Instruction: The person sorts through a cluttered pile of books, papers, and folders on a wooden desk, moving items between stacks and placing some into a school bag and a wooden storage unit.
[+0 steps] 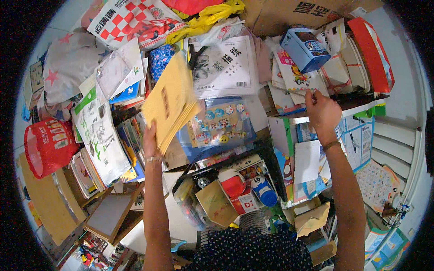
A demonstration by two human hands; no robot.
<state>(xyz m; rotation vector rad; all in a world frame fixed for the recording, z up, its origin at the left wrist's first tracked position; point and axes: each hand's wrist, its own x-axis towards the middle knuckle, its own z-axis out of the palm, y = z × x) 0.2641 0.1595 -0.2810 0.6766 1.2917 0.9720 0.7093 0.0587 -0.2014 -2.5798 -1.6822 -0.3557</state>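
My left hand [152, 137] grips a thick sheaf of yellow kraft paper notebooks or envelopes [169, 98], held tilted and slightly blurred. Behind it lies a white pad of sketch paper [225, 66] with a drawing on its cover. A clear sheet of cartoon stickers [222, 125] is below the pad, on a blue folder [190, 149]. My right hand [323, 113] has curled fingers at the lower edge of a children's booklet with a cartoon figure [298, 76]. Whether the fingers pinch it, I cannot tell. A blue box [305, 50] stands partly on that booklet.
Books and papers [101, 142] are piled at left, with a red bag [51, 147] beside them. Plastic bags [135, 25] lie at the back. An open black case [268, 155] with small boxes sits before me. A red box [373, 56] and white railing [393, 142] are at right.
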